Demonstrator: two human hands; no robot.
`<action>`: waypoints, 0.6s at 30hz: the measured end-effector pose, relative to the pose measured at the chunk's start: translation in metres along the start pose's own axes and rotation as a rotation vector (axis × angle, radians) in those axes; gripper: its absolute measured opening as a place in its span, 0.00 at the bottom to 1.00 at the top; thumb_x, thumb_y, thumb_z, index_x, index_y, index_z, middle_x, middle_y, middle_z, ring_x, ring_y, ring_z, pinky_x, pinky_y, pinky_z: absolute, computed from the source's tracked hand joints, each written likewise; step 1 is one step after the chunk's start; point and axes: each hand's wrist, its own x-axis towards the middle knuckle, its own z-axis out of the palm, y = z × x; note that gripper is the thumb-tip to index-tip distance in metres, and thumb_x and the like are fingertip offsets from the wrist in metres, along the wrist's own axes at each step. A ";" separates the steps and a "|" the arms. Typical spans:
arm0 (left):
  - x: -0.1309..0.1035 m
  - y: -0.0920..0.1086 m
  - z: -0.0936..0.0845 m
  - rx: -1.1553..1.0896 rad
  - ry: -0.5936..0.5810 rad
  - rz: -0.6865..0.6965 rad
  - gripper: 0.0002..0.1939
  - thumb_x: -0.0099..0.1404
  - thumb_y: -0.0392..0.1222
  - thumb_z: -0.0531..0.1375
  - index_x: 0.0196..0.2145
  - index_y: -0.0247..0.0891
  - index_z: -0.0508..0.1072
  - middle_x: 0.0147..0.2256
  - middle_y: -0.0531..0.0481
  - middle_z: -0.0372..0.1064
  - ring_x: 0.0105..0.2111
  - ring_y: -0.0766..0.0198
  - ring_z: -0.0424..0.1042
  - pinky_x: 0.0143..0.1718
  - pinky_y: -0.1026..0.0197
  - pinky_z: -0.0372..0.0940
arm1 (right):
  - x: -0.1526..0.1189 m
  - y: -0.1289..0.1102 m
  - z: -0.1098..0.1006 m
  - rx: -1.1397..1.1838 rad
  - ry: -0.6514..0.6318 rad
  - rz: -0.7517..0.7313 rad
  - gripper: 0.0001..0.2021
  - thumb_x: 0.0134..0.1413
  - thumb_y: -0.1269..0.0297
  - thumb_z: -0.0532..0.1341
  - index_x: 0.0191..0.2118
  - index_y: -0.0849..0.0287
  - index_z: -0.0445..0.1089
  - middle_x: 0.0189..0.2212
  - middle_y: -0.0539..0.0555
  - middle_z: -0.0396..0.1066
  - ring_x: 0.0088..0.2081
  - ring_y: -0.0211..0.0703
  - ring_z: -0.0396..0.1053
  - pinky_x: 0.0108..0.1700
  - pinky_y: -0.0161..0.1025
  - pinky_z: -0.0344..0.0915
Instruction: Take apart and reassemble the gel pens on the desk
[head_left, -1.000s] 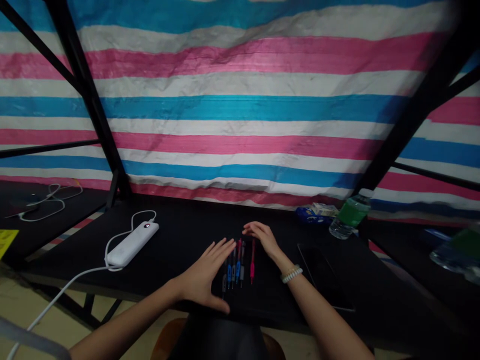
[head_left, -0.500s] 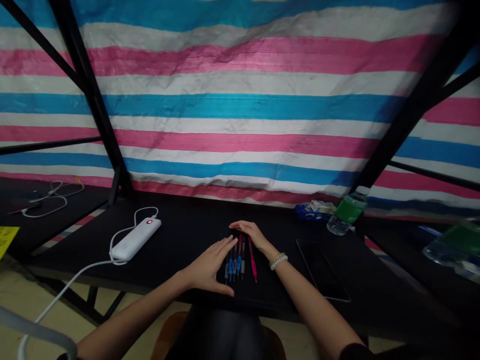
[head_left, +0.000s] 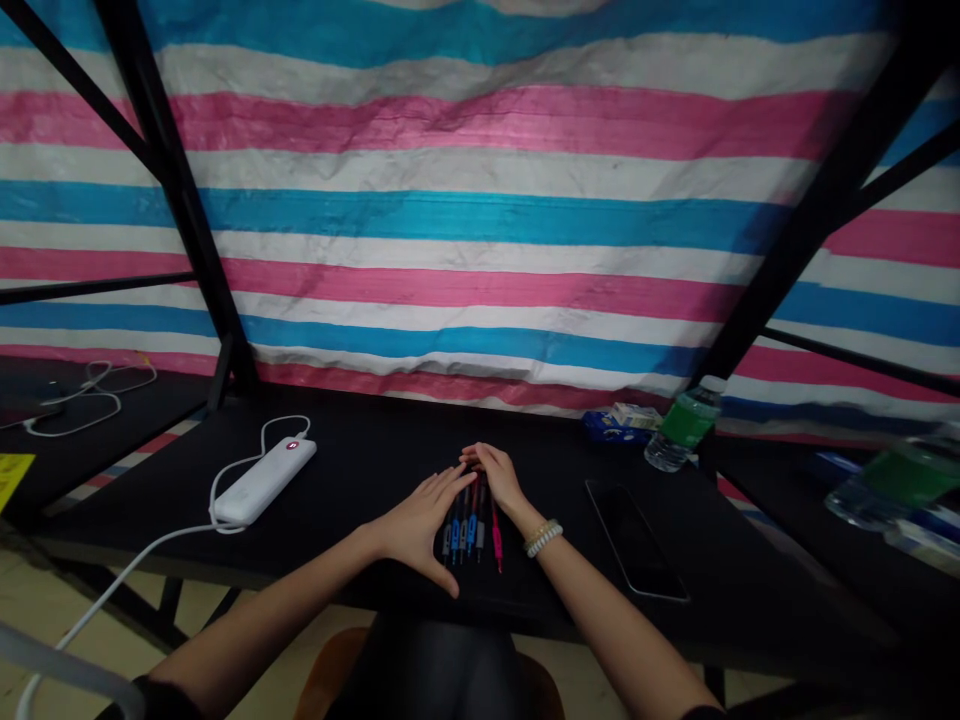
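Pens (head_left: 463,538) lie side by side at the near edge of the black table (head_left: 367,440) in the head view, a pink pen (head_left: 497,548) slightly apart at right. The left hand (head_left: 420,518) flanks them, thumb spread wide; the right hand (head_left: 499,476) curves loosely at their far ends, contact unclear. Lining-up seems underway; closing the gap calls for gentle leftward pressure.

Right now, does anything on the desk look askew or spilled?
Only the pink pen looks slightly off: it lies a little apart from the other pens, at a different slant. I see no spill.
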 end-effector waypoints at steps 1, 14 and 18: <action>0.001 -0.001 0.000 0.000 -0.001 0.004 0.71 0.37 0.66 0.70 0.68 0.39 0.37 0.68 0.31 0.34 0.66 0.34 0.37 0.64 0.33 0.36 | 0.001 0.001 0.001 0.002 0.026 0.007 0.27 0.51 0.37 0.57 0.33 0.61 0.76 0.30 0.60 0.79 0.34 0.51 0.76 0.38 0.44 0.69; 0.003 0.003 0.006 0.051 -0.002 -0.023 0.67 0.42 0.67 0.68 0.68 0.39 0.39 0.68 0.33 0.33 0.66 0.35 0.36 0.64 0.34 0.37 | -0.009 0.002 0.007 0.019 0.215 0.018 0.25 0.52 0.40 0.57 0.27 0.59 0.74 0.25 0.58 0.77 0.30 0.49 0.76 0.38 0.44 0.70; 0.003 0.004 0.009 0.052 -0.008 -0.035 0.66 0.42 0.67 0.68 0.68 0.40 0.39 0.69 0.35 0.31 0.67 0.35 0.33 0.64 0.34 0.36 | -0.011 0.002 0.008 0.049 0.216 0.030 0.23 0.52 0.41 0.58 0.27 0.59 0.74 0.26 0.57 0.77 0.30 0.49 0.76 0.38 0.45 0.71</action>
